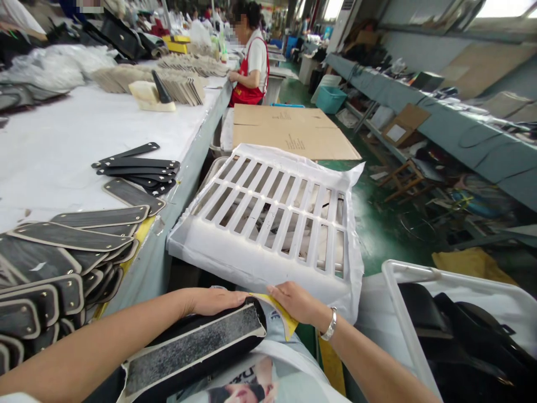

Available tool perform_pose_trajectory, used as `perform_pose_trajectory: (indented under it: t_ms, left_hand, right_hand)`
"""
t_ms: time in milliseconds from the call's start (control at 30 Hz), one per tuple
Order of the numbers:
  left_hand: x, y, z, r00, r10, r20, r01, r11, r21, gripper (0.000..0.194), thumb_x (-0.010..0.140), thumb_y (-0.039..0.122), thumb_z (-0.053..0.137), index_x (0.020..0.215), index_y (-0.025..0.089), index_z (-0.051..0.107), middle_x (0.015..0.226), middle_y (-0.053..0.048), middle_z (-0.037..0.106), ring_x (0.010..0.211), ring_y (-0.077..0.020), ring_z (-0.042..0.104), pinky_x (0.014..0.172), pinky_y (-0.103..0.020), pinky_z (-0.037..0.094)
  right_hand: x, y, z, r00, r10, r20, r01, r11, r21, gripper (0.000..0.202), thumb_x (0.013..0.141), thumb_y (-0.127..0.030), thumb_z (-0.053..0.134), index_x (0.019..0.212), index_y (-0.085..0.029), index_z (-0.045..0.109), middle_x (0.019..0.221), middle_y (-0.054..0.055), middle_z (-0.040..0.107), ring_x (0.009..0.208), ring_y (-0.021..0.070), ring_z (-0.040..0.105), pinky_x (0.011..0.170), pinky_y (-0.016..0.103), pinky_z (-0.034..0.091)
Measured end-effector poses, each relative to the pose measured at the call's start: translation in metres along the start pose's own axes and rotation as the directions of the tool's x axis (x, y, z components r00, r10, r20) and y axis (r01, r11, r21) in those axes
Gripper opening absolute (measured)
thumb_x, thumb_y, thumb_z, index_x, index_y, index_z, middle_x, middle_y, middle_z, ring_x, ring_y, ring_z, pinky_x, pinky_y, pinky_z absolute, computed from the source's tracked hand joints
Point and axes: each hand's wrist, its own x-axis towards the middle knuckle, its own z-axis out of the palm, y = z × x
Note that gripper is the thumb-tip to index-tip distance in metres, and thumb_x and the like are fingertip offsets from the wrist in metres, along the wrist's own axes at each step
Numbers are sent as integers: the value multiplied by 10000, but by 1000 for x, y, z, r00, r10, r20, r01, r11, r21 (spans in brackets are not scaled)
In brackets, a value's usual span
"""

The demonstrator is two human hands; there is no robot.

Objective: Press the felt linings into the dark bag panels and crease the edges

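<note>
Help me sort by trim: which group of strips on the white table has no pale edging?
The fanned narrow black strips, lying beyond the wider grey strips, whose pale borders stand out.

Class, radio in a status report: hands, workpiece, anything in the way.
Left hand flat on black piece, near its end. Right hand gripping yellow strip. Black piece across lap, grey panel up. White rack just beyond both hands.
</note>
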Motion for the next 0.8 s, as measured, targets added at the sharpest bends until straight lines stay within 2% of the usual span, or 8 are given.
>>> perform_pose_trajectory:
  t_ms: [133,233,300,367,433,500,667,800]
  left_hand:
    - [8,5,4,1000,12,-29,-12,1000,-19,508,918,543,390,1261,223,587,1318,-13,577,1250,-249,464,1103,-313,247]
    - [9,6,8,996,-7,-85,2,998,-56,465,886,522,482,1243,245,595,1301,4,589,1228,-249,477,1078,-312,279]
    - [8,7,13,993,-38,-112,30,997,-69,457,884,524,486,1224,241,602,1233,0,627,1139,-240,531,1016,-303,342]
    - [7,9,18,989,-61,-133,50,995,-84,457,883,537,481,1195,229,611,1127,-6,665,1040,-226,565,942,-290,389]
    - [7,11,23,985,-78,-151,63,993,-102,474,877,556,480,1175,213,615,1049,-16,676,978,-217,574,895,-286,409]
    - [8,12,26,985,-91,-150,71,989,-134,500,874,569,476,1180,197,611,1037,-28,674,959,-215,576,879,-290,415]
    - [9,11,28,982,-111,-154,72,968,-242,477,860,547,522,1152,189,640,1006,-21,678,927,-211,572,880,-300,399]
    - [14,3,25,979,-63,-192,0,951,-310,368,812,486,619,999,180,704,893,-3,683,887,-220,561,895,-316,383]
  right_hand:
    - [3,-3,7,991,-52,-123,40,994,-98,499,982,-400,296,547,-169,377,510,-41,294,489,87,254,463,241,248]
    - [9,-12,4,984,-42,-171,55,996,71,520,974,-425,290,533,-176,411,490,-29,315,472,99,290,458,244,277]
    - [14,-20,-2,985,-44,-166,80,973,218,563,977,-460,219,545,-179,447,470,-20,334,456,109,331,463,241,325]
    - [18,-29,-7,976,-103,-194,175,898,403,597,976,-483,132,571,-188,456,453,-24,320,435,116,334,464,240,348]
    - [23,-39,-10,952,-163,-261,288,770,569,607,967,-496,53,589,-205,427,445,-36,276,414,118,297,444,239,334]
    - [29,-46,-7,939,-186,-288,338,643,687,607,956,-511,8,591,-218,396,442,-44,242,405,121,272,425,236,312]
    - [36,-49,7,952,-202,-229,302,522,798,627,938,-569,-7,569,-228,368,429,-51,207,392,121,244,411,237,273]
    - [30,-49,19,933,-230,-278,359,525,772,592,893,-640,159,539,-228,394,416,-45,238,392,117,257,420,252,270]
